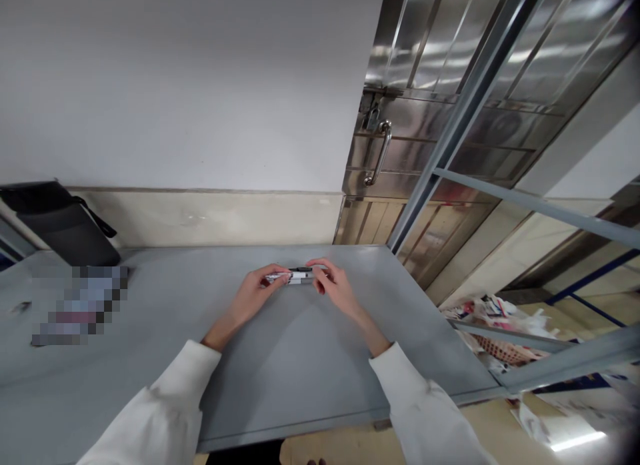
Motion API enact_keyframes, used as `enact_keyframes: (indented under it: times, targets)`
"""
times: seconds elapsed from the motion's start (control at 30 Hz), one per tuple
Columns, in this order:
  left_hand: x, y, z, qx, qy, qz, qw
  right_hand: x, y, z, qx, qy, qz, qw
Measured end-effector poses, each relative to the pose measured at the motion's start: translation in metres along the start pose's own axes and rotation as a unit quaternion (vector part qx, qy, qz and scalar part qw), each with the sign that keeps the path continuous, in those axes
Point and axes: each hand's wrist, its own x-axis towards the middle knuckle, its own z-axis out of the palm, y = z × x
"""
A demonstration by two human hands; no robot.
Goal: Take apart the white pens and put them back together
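Observation:
A small bundle of slim pens (300, 276), white, black and partly clear, lies crosswise between my hands near the back of the grey tabletop. My left hand (254, 290) pinches its left end between thumb and fingers. At the other end, the thumb and fingers of my right hand (336, 288) close round it. How many pens there are is hard to make out, as my fingers cover both ends. Whether the bundle touches the surface I cannot tell.
On the left of the grey table (300, 378) lies a blurred-out flat item (83, 312), with a dark grey pouch-like container (70, 225) behind it. A metal frame post (425, 185) rises at the back right corner. Bags of rubbish (505, 325) lie beyond the right edge.

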Motion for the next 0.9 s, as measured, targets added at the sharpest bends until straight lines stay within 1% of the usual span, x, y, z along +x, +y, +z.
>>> enact_keyframes:
  times: [0.1,0.27,0.47,0.67,0.83,0.9]
  targets:
    - [-0.0003,0.0014,0.0001,-0.004,0.0,-0.001,1.0,0.0,0.0004,0.0002,0.012,-0.011,0.022,1.0]
    - [0.0,0.0009,-0.0002,-0.003,0.003,-0.002,1.0,0.0008,0.0,-0.0012,0.014,0.005,-0.029,0.999]
    - [-0.0003,0.001,-0.0003,-0.007,-0.002,-0.006,1.0,0.0008,0.0009,-0.0026,-0.022,-0.006,0.005,1.0]
    - [0.0005,0.0012,-0.0003,-0.01,0.003,0.0,1.0,0.001,-0.0028,-0.0027,-0.01,-0.006,-0.031,0.999]
    - [0.0002,0.0018,0.0006,-0.013,-0.002,0.002,1.0,0.0005,-0.0016,-0.0025,-0.008,-0.012,0.01,1.0]
    - [0.0001,0.0019,0.0008,-0.011,-0.002,0.003,1.0,0.0006,-0.0009,-0.0026,-0.005,-0.019,0.014,1.0]
